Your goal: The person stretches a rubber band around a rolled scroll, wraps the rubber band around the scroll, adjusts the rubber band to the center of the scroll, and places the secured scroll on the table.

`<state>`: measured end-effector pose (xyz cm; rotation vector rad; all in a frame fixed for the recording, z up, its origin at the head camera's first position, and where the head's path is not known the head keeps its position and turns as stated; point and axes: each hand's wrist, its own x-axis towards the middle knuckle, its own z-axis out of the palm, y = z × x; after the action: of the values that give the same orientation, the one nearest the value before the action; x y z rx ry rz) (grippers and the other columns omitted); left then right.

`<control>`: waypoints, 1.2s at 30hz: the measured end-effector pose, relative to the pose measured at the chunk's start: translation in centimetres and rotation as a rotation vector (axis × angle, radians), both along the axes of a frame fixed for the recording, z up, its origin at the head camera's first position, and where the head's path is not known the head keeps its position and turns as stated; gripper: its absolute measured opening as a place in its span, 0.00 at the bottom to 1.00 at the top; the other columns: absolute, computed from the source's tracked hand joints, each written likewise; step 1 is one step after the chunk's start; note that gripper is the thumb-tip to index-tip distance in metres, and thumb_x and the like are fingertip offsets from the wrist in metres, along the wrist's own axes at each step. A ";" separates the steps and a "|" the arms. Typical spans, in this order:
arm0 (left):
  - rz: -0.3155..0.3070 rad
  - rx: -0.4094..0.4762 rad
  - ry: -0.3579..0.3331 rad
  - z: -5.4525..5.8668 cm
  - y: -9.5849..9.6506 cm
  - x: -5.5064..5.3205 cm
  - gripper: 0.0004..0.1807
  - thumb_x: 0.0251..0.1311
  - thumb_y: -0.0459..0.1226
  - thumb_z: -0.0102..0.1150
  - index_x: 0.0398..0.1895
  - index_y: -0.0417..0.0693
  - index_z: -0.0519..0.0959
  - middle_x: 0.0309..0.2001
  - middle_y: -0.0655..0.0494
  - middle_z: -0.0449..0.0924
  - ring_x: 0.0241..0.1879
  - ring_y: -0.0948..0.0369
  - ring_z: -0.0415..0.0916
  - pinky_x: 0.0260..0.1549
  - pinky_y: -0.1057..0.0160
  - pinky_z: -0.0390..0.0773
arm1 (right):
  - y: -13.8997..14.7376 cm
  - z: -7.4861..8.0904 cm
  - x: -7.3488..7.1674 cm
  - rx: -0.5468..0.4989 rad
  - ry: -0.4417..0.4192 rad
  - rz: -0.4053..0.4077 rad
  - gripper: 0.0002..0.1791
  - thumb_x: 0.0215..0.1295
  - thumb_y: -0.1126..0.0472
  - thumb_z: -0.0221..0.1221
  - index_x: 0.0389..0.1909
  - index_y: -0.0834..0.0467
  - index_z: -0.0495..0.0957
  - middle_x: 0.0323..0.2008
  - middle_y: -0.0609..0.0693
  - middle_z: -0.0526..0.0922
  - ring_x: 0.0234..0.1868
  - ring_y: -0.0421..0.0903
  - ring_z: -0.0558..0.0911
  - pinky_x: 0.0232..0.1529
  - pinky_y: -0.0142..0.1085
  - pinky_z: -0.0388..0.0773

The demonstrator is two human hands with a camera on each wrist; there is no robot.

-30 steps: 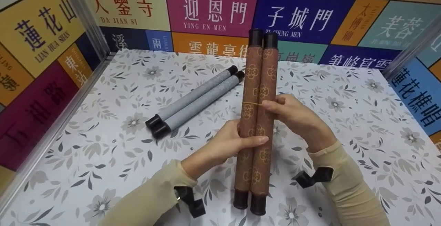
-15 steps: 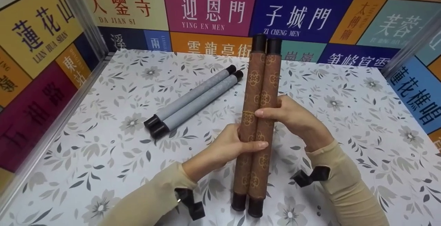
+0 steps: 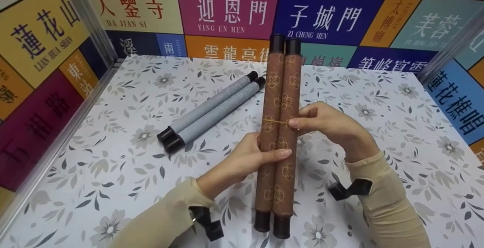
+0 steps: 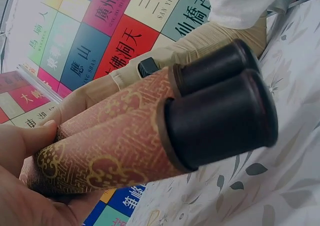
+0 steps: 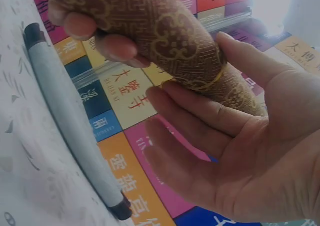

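A brown scroll (image 3: 272, 85) with gold flower patterns, rolled from both ends into two side-by-side rolls, is held upright above the table in the head view. Dark knobs (image 4: 225, 121) cap its ends. My left hand (image 3: 245, 155) grips it below the middle, thumb across the front. A thin yellow band (image 3: 273, 121) runs round both rolls. At the right edge my right hand (image 3: 327, 123) pinches this band between thumb and fingers. In the right wrist view the right hand's other fingers (image 5: 175, 146) are loosely bent beside the scroll.
A second scroll (image 3: 219, 112), pale blue-grey with black ends, lies diagonally on the floral-covered table (image 3: 124, 172) at the left. Colourful panels (image 3: 228, 10) printed with characters stand round the back and sides.
The brown scroll dipped slightly, then came back up and a little left. My right thumb slid inward along the band, then back toward the right edge. The grey scroll stays put.
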<state>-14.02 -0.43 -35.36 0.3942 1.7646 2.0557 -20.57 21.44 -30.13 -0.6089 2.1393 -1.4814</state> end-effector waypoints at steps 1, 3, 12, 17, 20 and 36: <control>-0.001 0.001 -0.003 -0.1 0.0 0.0 0.17 0.57 0.35 0.69 0.48 0.37 0.81 0.40 0.46 0.87 0.34 0.61 0.85 0.41 0.60 0.86 | 0.0 -0.1 0.0 0.005 -0.004 0.005 0.07 0.66 0.62 0.60 0.35 0.49 0.86 0.32 0.40 0.89 0.37 0.39 0.88 0.49 0.36 0.84; -0.001 0.000 -0.006 -0.2 0.0 0.0 0.17 0.57 0.35 0.68 0.48 0.37 0.81 0.40 0.46 0.87 0.34 0.61 0.85 0.41 0.60 0.86 | 0.0 -0.2 0.0 0.010 -0.012 0.014 0.06 0.65 0.62 0.61 0.36 0.50 0.86 0.32 0.41 0.90 0.37 0.40 0.88 0.49 0.37 0.84; -0.050 -0.056 -0.018 -0.3 0.1 -0.1 0.18 0.61 0.39 0.66 0.51 0.39 0.79 0.43 0.44 0.86 0.36 0.59 0.85 0.42 0.60 0.86 | -0.5 -0.9 -0.9 -0.068 -0.067 -0.124 0.17 0.71 0.60 0.55 0.56 0.63 0.75 0.40 0.44 0.87 0.43 0.41 0.86 0.49 0.41 0.85; -0.080 -0.094 -0.034 -0.8 0.1 -0.2 0.20 0.65 0.41 0.62 0.56 0.40 0.76 0.46 0.43 0.84 0.40 0.58 0.85 0.45 0.59 0.85 | -0.7 -1.8 -1.6 -0.081 -0.098 -0.186 0.24 0.70 0.60 0.56 0.63 0.67 0.69 0.40 0.45 0.87 0.40 0.43 0.87 0.46 0.41 0.86; -0.101 -0.131 -0.037 -1.1 -0.1 -0.4 0.22 0.67 0.42 0.58 0.59 0.39 0.74 0.49 0.42 0.83 0.43 0.57 0.85 0.46 0.59 0.85 | -0.8 -2.3 -1.9 -0.074 -0.123 -0.186 0.26 0.69 0.60 0.58 0.64 0.68 0.68 0.40 0.45 0.87 0.39 0.43 0.88 0.45 0.40 0.86; -0.048 -0.353 -0.009 -3.0 -0.9 -2.1 0.22 0.65 0.46 0.61 0.50 0.35 0.79 0.41 0.41 0.85 0.32 0.60 0.82 0.35 0.63 0.85 | -1.1 -5.4 -3.5 0.026 -0.203 -0.231 0.27 0.69 0.58 0.58 0.61 0.72 0.68 0.29 0.44 0.88 0.29 0.40 0.87 0.37 0.34 0.86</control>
<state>-16.08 -1.30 -38.35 0.3149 2.0398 1.6641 -24.06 20.35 -35.56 -0.1951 2.1200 -1.5575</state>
